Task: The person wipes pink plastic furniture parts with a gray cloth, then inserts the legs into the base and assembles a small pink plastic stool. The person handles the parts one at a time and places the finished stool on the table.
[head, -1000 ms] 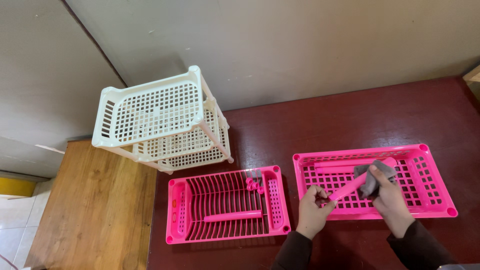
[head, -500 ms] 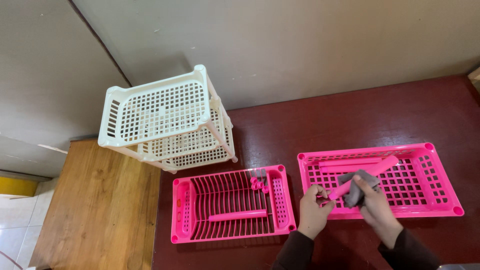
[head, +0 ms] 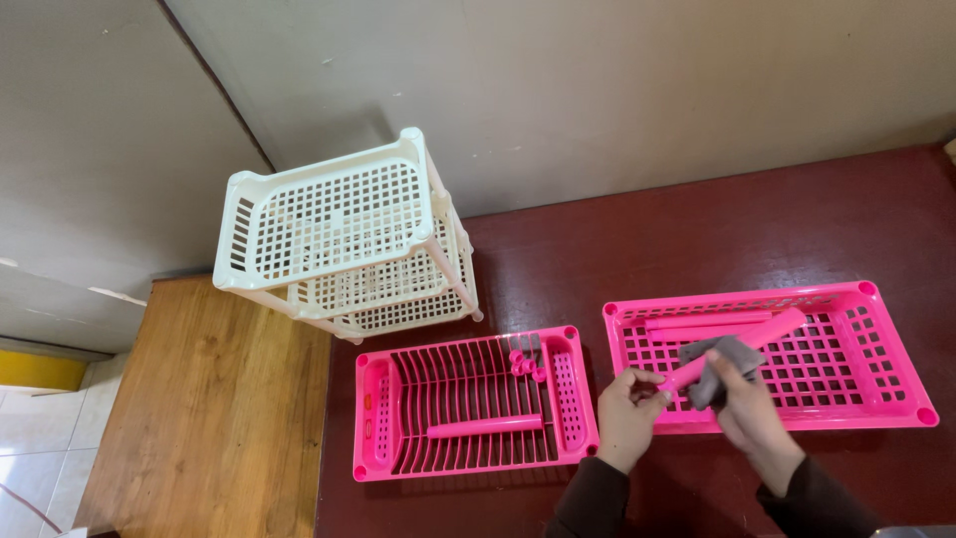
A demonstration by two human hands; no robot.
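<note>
My left hand [head: 627,415] grips the near end of a pink plastic tube [head: 765,334] that slants up to the right over a pink perforated tray [head: 891,410]. Closed around the tube's middle, my right hand [head: 749,413] presses a grey cloth [head: 719,361] against it. Another pink tube [head: 707,322] lies inside that tray along its far side. To the left sits a pink slatted tray [head: 373,418] with a pink tube [head: 485,427] lying across it and small pink caps [head: 524,361] near its far right corner.
A cream three-tier perforated rack [head: 329,224] stands at the dark red table's [head: 697,239] far left corner, against the pale wall. A lower wooden surface [head: 214,418] adjoins the table on the left, with tiled floor beyond it.
The view has shifted slightly. My right hand with the cloth has slid down the tube toward my left hand. The trays and rack have not moved.
</note>
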